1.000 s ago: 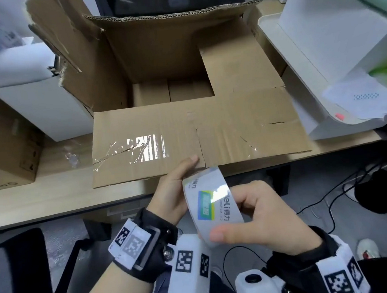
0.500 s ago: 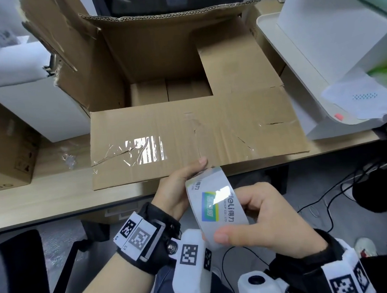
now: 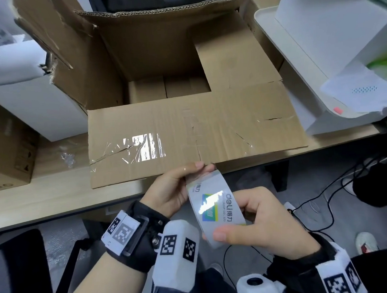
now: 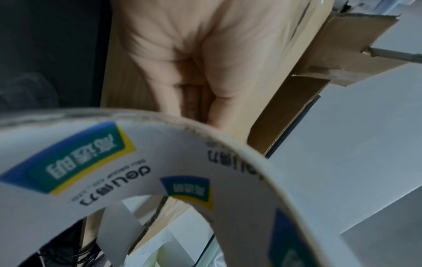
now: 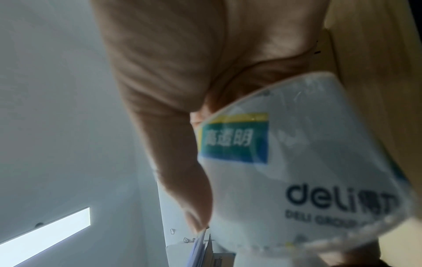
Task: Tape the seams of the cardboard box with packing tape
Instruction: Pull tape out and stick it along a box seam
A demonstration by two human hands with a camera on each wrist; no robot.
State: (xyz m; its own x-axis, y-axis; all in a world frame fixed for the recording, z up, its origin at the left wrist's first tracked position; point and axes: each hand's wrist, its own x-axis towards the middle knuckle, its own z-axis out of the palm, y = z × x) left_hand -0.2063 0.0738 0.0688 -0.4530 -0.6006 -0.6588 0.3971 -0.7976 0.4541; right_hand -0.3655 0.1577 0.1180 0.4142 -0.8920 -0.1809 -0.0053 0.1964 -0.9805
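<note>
Brown cardboard box (image 3: 183, 83) sits open on the light wooden desk (image 3: 42, 193), toward its front edge, the near flap (image 3: 209, 127) folded down flat and reaching out over that edge. Far flap stands upright; left flap is torn and leans outward. Patches of old clear tape (image 3: 142, 147) shine on the near flap, left of its middle, wrinkled and partly lifted; a short slit runs in from the flap's front edge near the middle. White-cored roll of clear packing tape (image 3: 215, 207) with a blue, green and yellow printed label is held in front of the desk edge, below the near flap, apart from the box. Left hand (image 3: 175, 191) grips the roll's far end, thumb on top just at the flap's front edge, fingers curled under the rim. Right hand (image 3: 259, 221) pinches the roll's near end, thumb (image 3: 224, 235) pressed on the outer face, fingers wrapped around the far side. Left wrist view looks through the roll's core (image 4: 160, 162) at the palm (image 4: 194, 54). White printer (image 3: 330, 56) stands at the desk's right side, just beside the box; a white box (image 3: 31, 100) stands at the left. Black cables (image 3: 328, 194) lie on the floor to the right.
</note>
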